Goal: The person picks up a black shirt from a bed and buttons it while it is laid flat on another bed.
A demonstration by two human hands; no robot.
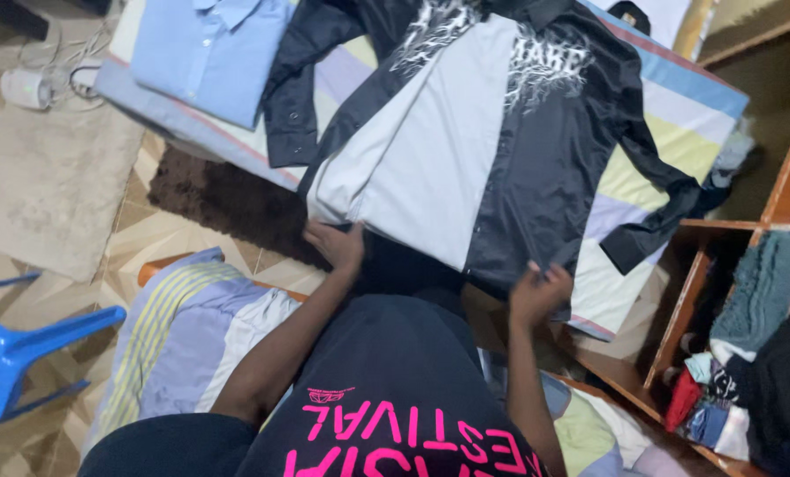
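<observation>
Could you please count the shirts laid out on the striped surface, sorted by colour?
Black and grey shirt, with the left hand and right hand at its hem: 1
Light blue shirt: 1
Total: 2
</observation>
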